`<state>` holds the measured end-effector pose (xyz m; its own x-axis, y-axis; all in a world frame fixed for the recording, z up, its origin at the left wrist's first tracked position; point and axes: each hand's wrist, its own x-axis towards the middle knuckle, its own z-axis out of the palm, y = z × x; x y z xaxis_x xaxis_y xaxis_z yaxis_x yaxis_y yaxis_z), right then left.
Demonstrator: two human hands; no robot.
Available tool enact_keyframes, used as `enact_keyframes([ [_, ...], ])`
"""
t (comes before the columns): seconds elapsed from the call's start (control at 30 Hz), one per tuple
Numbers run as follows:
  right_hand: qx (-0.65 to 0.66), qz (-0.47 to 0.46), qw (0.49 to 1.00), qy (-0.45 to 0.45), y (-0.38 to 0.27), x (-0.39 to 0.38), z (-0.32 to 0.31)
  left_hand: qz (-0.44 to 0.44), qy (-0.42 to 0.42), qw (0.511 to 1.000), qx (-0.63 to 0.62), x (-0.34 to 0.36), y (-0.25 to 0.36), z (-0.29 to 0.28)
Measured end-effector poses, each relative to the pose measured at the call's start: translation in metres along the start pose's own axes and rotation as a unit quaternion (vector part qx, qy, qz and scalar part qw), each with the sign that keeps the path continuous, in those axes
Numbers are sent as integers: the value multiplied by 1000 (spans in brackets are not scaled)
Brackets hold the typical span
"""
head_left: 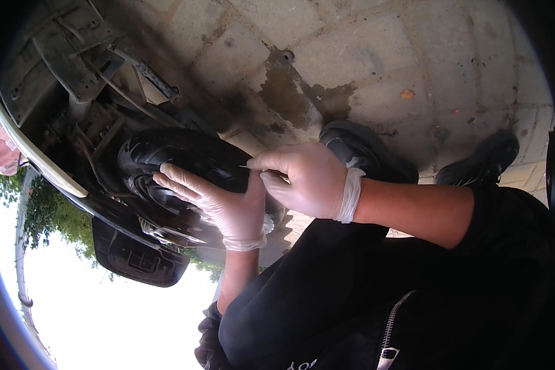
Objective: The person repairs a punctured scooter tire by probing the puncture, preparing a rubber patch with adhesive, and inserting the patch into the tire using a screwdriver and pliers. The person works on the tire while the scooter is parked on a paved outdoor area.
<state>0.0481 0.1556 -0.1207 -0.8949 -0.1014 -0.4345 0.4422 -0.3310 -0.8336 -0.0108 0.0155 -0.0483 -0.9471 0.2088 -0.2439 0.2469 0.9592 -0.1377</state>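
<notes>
A black tyre (185,151) on a wheel of a vehicle lies in front of me. My left hand (225,206), in a thin whitish glove, rests on the tyre and wheel with its fingers stretched out. Gloved in the same way, my right hand (308,179) comes in from the right, close beside the left thumb. Its thumb and forefinger are pinched together at the tyre's edge. A thin, light, needle-like piece (244,166) sticks out from the fingertips; its exact kind is too small to tell.
The vehicle's dirty underside with metal rods (145,74) fills the upper left. A black flap (142,253) juts out below the wheel. Stone paving (376,55) carries a dark wet stain (283,92). Two black shoes (364,148) stand near my right arm.
</notes>
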Motion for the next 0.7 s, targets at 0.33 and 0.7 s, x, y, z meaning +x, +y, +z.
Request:
enact_keyframes([
  [0.33, 35, 49, 998, -20, -7, 1, -2, -6, -26, 1000, -13, 0, 3, -4],
  [0.7, 51, 18, 998, 9, -3, 0, 4, 0, -24, 999, -22, 0, 0, -2],
])
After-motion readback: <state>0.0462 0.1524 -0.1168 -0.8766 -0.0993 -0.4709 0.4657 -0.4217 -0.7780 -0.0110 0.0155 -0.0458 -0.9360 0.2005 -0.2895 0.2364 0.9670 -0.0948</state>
